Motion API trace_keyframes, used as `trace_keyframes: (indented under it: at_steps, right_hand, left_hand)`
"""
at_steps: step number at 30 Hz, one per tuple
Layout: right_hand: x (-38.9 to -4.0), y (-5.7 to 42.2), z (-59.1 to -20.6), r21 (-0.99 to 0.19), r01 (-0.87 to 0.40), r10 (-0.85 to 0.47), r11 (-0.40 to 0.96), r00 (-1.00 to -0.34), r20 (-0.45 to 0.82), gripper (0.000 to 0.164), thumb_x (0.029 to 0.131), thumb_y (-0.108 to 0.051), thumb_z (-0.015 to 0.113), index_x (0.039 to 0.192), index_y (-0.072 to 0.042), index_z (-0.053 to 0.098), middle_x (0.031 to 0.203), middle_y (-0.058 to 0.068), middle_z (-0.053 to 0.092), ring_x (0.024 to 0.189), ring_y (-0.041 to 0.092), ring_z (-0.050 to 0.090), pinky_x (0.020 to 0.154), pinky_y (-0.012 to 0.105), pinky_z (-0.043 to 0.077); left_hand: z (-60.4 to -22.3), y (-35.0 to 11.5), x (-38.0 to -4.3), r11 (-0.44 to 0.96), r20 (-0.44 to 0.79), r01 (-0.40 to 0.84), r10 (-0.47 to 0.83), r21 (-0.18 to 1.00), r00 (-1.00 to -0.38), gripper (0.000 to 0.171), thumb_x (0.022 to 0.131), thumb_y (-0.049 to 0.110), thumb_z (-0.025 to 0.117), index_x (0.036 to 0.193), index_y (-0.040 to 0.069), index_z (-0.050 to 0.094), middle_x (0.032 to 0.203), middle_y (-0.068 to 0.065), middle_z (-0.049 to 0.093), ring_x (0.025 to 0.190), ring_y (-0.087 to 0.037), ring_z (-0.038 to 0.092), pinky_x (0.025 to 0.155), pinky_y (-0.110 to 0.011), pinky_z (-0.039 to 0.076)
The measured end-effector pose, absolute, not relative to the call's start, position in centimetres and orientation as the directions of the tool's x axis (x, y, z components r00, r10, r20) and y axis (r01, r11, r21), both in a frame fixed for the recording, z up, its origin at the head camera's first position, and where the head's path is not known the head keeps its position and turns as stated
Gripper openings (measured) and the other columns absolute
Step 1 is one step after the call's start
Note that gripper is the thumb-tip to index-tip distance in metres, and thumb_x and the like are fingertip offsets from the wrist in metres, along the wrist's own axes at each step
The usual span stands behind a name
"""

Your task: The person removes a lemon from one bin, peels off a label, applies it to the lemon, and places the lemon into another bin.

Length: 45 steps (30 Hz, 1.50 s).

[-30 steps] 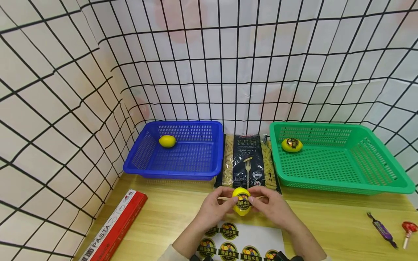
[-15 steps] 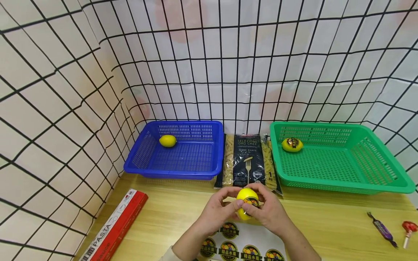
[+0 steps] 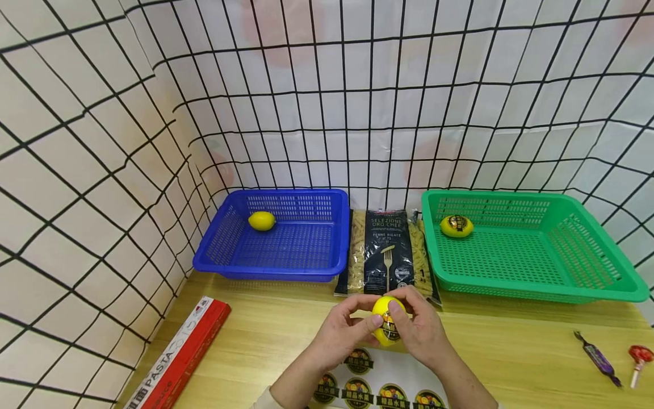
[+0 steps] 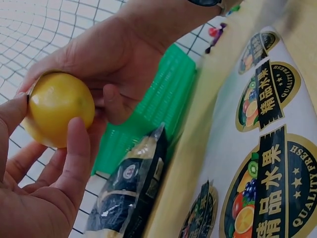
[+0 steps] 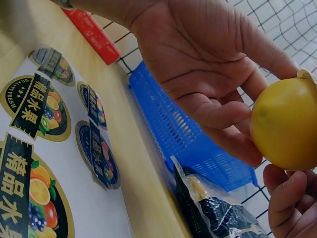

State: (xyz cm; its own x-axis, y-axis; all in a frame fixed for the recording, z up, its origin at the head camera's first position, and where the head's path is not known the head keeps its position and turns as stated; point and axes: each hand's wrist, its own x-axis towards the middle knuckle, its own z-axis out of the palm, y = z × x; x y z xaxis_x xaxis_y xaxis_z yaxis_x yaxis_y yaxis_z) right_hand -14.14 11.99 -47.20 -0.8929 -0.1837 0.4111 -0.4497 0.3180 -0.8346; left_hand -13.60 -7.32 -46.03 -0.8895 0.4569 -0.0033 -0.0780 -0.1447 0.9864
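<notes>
Head view: you have a lemon [image 3: 384, 306] between your left grip [image 3: 337, 329] and right grip [image 3: 425, 326], in front of the pasta bag [image 3: 388, 250] and above the tabletop [image 3: 265, 341]. Both your grips are closed in to the fruit's width, fingers curled round its two sides; your left thumb touches its edge and your right thumb presses its face. A black and gold sticker [image 3: 390, 328] is on the side facing you. Between your forearms lies a white sheet [image 3: 401, 366] with more such stickers. To your left, the blue basket [image 3: 271, 275] holds a plain lemon [image 3: 262, 221]; to your right, the green basket [image 3: 536, 295] holds a stickered lemon [image 3: 456, 226]. A red box [image 3: 179, 358] lies near left; a purple-wrapped candy [image 3: 599, 359] and a red lollipop [image 3: 640, 355] lie far right.
</notes>
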Motion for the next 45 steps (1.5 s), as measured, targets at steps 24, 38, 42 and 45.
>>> trace_keyframes:
  at_steps: [24,38,42,45]
  right_hand:
    - [-13.9,10.1,-47.1,-0.822,-0.244,-0.051,0.515,-0.966,0.255,0.038,0.112,-0.025,0.04,0.101,-0.021,0.076,0.08,-0.006,0.052,0.071,0.009,0.044,0.062,0.025,0.042]
    - [-14.1,10.0,-47.7,-0.88,-0.15,-0.004,0.45,-0.986,0.166,0.038,0.109,-0.028,0.049,0.093,-0.015,0.081,0.094,-0.004,0.073,0.088,0.006,0.063,0.08,0.025,0.054]
    - [-14.2,10.1,-47.9,-0.873,-0.161,0.001,0.461,-0.983,0.183,0.034,0.108,-0.026,0.051,0.093,-0.017,0.08,0.088,-0.005,0.071,0.08,0.005,0.061,0.073,0.024,0.054]
    - [-14.2,10.3,-48.0,-0.871,-0.198,-0.039,0.45,-0.979,0.202,0.032,0.108,-0.023,0.051,0.096,-0.017,0.08,0.084,-0.005,0.067,0.074,0.005,0.058,0.067,0.024,0.052]
  left_hand:
    - [-46.0,-7.0,-13.6,-0.128,-0.14,-0.199,0.366,0.972,-0.92,0.035,0.096,0.018,0.072,0.12,0.0,0.054,0.117,-0.015,0.055,0.082,-0.019,0.069,0.063,-0.035,0.064]
    - [-46.7,-7.6,-14.0,-0.182,-0.277,-0.399,0.468,0.899,-0.839,0.023,0.098,0.028,0.059,0.105,0.01,0.048,0.101,-0.012,0.069,0.073,-0.019,0.073,0.056,-0.028,0.061]
    - [-46.6,-7.6,-14.0,-0.195,-0.276,-0.4,0.463,0.895,-0.842,0.028,0.099,0.031,0.062,0.109,0.008,0.049,0.108,-0.012,0.066,0.074,-0.02,0.073,0.056,-0.028,0.061]
    - [-46.5,-7.8,-14.1,-0.199,-0.27,-0.399,0.469,0.895,-0.841,0.027,0.099,0.029,0.064,0.107,0.008,0.049,0.114,-0.012,0.063,0.076,-0.022,0.074,0.057,-0.029,0.062]
